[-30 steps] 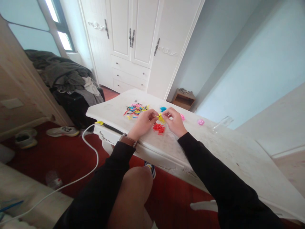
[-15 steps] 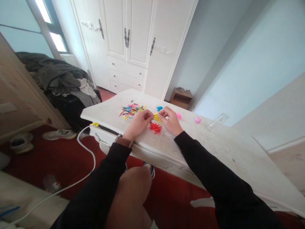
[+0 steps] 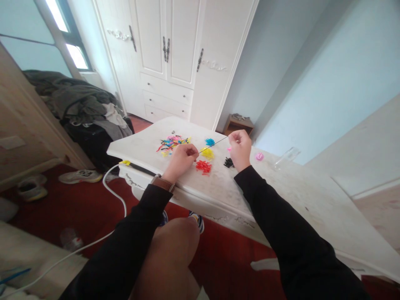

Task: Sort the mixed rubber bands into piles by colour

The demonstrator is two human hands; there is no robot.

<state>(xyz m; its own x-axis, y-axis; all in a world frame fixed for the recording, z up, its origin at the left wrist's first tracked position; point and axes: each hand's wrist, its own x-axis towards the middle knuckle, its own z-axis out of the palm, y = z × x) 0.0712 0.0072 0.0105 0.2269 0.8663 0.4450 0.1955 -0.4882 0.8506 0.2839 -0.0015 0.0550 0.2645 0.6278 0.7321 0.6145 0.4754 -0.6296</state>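
A thin black rubber band [image 3: 214, 145] is stretched taut in a slanting line between my two hands, above the white table. My left hand [image 3: 184, 158] pinches its lower end, close to the mixed pile of coloured bands [image 3: 173, 143]. Higher and to the right, my right hand [image 3: 240, 146] pinches the other end. Beneath and around the band lie small heaps sorted by colour: blue [image 3: 210, 142], yellow [image 3: 207, 153], red [image 3: 203, 167] and black [image 3: 228, 162]. A pink heap [image 3: 229, 149] is mostly hidden behind my right hand.
On the white table [image 3: 281, 200], a pink round item [image 3: 259, 156] and a clear glass-like cylinder [image 3: 287, 157] lie to the right. A white cable [image 3: 125, 204] hangs at the table's left corner. Behind stands a white wardrobe [image 3: 178, 79].
My right hand has moved up and to the right, away from the left, drawing the black rubber band out long. The black heap has come into view. My left hand has barely shifted.
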